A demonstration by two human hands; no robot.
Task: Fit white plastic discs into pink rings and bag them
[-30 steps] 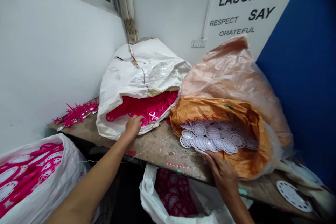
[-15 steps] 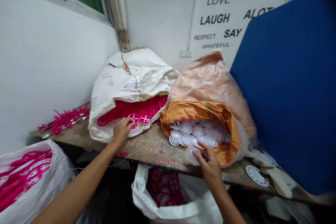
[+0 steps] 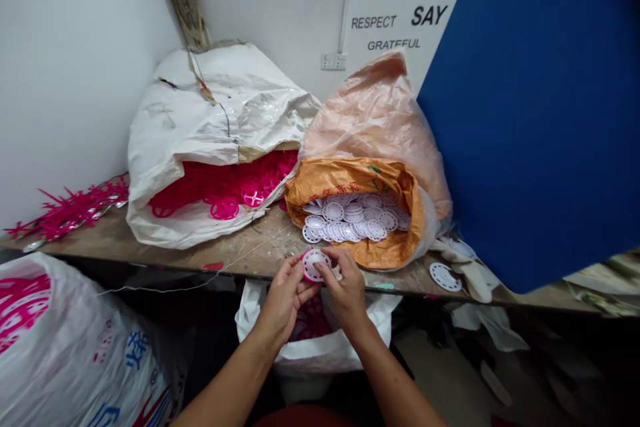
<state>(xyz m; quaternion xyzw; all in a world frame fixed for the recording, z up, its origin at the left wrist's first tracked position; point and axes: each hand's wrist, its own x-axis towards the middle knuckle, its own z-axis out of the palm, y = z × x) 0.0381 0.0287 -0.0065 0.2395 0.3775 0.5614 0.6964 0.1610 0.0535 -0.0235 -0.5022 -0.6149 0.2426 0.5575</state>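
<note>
My left hand (image 3: 284,293) and my right hand (image 3: 345,283) meet over the bench's front edge. Together they pinch a small round piece (image 3: 314,264), a white perforated disc set against a pink ring. Behind the hands an orange sack (image 3: 360,177) lies open on its side, full of white perforated discs (image 3: 345,217). To its left a white sack (image 3: 200,140) lies open with pink wheel-shaped rings (image 3: 225,190) spilling out. Directly below my hands a white bag (image 3: 320,347) holds joined pink-and-white pieces.
The wooden bench (image 3: 250,253) runs along the wall. Pink plastic scraps (image 3: 70,207) lie at its left end, loose white discs (image 3: 444,276) at the right. A big white sack (image 3: 65,347) stands at lower left. A blue panel (image 3: 540,113) leans at the right.
My left hand left the white sack with a pink ring and my right hand left the orange sack with a white disc. Both came together in front of me. The view dropped lower.
</note>
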